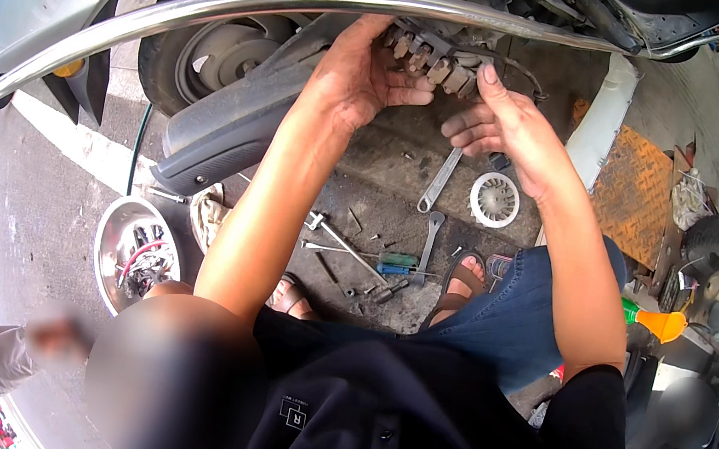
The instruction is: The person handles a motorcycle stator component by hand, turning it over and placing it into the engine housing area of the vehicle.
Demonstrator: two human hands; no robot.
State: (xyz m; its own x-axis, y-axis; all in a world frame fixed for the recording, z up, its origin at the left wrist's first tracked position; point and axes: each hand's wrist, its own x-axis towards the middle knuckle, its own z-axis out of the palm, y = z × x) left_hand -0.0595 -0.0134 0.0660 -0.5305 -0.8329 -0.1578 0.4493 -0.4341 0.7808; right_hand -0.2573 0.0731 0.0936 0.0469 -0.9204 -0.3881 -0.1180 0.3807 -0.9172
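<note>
Both my hands reach up to a greasy metal part (pixel 431 57) with several lugs, set under a scooter's chrome rail (pixel 254 0). My left hand (pixel 358 76) cups the part from the left, its thumb stretched beneath it. My right hand (pixel 495 124) touches the part's right end, index finger raised against it, the other fingers curled. A thin black cable (pixel 526 71) loops off the part to the right. Whether either hand truly grips the part I cannot tell.
On the oily ground lie two wrenches (pixel 438 181), a T-handle tool (pixel 334 239), a screwdriver (pixel 396 262) and a white fan wheel (pixel 494 199). A metal bowl (pixel 112 234) with small parts sits at left. The scooter's rear wheel (pixel 217 55) is beside it. An orange funnel (pixel 661 323) lies right.
</note>
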